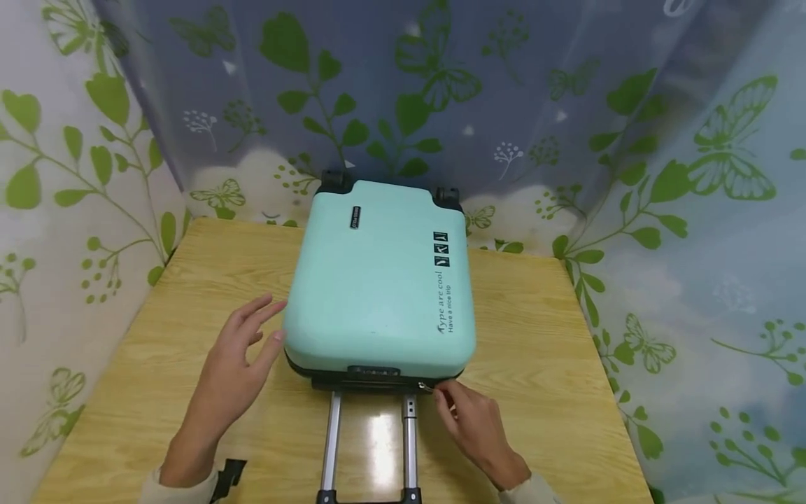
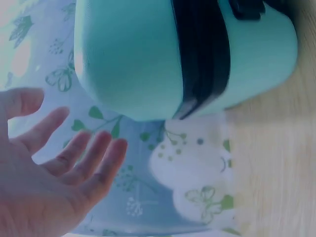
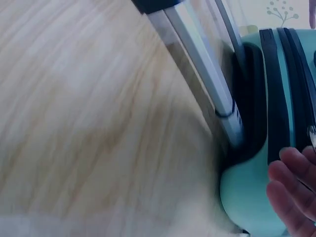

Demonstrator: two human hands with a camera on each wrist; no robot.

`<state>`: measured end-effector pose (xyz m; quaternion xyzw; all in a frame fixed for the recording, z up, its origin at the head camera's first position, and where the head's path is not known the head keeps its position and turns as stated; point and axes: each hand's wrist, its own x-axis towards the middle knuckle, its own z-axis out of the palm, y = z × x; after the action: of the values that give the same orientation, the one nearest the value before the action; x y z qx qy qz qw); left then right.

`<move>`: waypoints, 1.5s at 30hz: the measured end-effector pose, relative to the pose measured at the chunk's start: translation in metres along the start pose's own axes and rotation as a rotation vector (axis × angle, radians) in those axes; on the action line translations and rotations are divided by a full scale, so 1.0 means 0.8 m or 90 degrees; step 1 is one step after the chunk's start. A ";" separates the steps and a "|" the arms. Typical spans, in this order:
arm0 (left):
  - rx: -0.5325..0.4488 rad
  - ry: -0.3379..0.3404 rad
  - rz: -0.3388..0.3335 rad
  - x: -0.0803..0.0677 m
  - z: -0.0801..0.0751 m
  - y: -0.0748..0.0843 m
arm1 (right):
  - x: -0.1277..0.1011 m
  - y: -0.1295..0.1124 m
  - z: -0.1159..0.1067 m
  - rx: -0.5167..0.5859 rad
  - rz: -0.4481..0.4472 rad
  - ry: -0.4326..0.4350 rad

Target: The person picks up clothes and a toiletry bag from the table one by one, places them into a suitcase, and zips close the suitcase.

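Note:
A mint-green hard-shell suitcase (image 1: 378, 280) lies flat, its extended metal handle (image 1: 411, 441) pointing toward me. At its near edge, right of the handle, my right hand (image 1: 472, 423) pinches a small silver zipper pull (image 1: 423, 386) between thumb and index finger. In the right wrist view the fingers (image 3: 291, 182) are beside the black zipper band (image 3: 296, 89). My left hand (image 1: 236, 360) is beside the near left corner of the case, fingers spread and loosely extended. The left wrist view has that hand (image 2: 59, 177) apart from the shell, holding nothing.
The suitcase lies on a wood-grain table (image 1: 535, 336). Its black wheels (image 1: 334, 180) are at the far end, near a leaf-and-butterfly patterned curtain (image 1: 390, 91) that surrounds the table on the back and sides. A black strap (image 1: 229, 478) hangs at the left sleeve.

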<state>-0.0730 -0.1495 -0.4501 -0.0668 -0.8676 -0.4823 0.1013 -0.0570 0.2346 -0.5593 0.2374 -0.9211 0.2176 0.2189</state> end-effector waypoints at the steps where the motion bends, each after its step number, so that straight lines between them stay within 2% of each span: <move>1: -0.003 -0.012 -0.006 -0.001 -0.003 0.000 | -0.001 -0.002 0.001 0.005 0.005 -0.003; 6: -0.017 -0.067 -0.034 0.003 0.005 -0.010 | -0.002 -0.008 0.004 -0.003 0.025 -0.003; 9: -0.002 -0.112 -0.036 0.022 0.017 -0.010 | -0.001 -0.012 0.006 -0.008 0.059 0.007; 11: 0.015 -0.143 -0.038 0.037 0.024 -0.008 | -0.002 -0.017 0.009 0.018 0.106 -0.011; 14: 0.041 -0.169 -0.053 0.054 0.030 -0.007 | -0.001 -0.025 0.014 0.123 0.215 -0.084; 16: 0.051 -0.173 -0.065 0.061 0.032 -0.009 | 0.001 -0.028 0.018 0.249 0.321 -0.143; 18: 0.054 -0.173 -0.073 0.064 0.034 -0.010 | 0.006 -0.032 0.022 0.366 0.426 -0.173; 21: 0.053 -0.174 -0.084 0.068 0.038 -0.010 | 0.011 -0.037 0.029 0.481 0.543 -0.164; 23: 0.052 -0.175 -0.091 0.068 0.040 -0.009 | 0.011 -0.041 0.033 0.496 0.563 -0.137; 26: 0.054 -0.172 -0.096 0.066 0.041 -0.010 | 0.011 -0.047 0.040 0.460 0.532 -0.095; 31: 0.053 -0.165 -0.097 0.062 0.039 -0.012 | 0.010 -0.053 0.043 0.300 0.432 -0.042; 37: 0.046 -0.167 -0.099 0.060 0.040 -0.012 | 0.010 -0.058 0.043 0.147 0.372 0.009; 41: 0.041 -0.163 -0.093 0.061 0.043 -0.013 | 0.008 -0.055 0.045 0.011 0.292 0.057; 45: 0.038 -0.161 -0.088 0.061 0.044 -0.013 | 0.004 -0.048 0.044 -0.063 0.206 0.085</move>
<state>-0.1265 -0.1241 -0.4646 -0.0637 -0.8900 -0.4497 -0.0402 -0.0496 0.1857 -0.5749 0.0597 -0.9402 0.2197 0.2533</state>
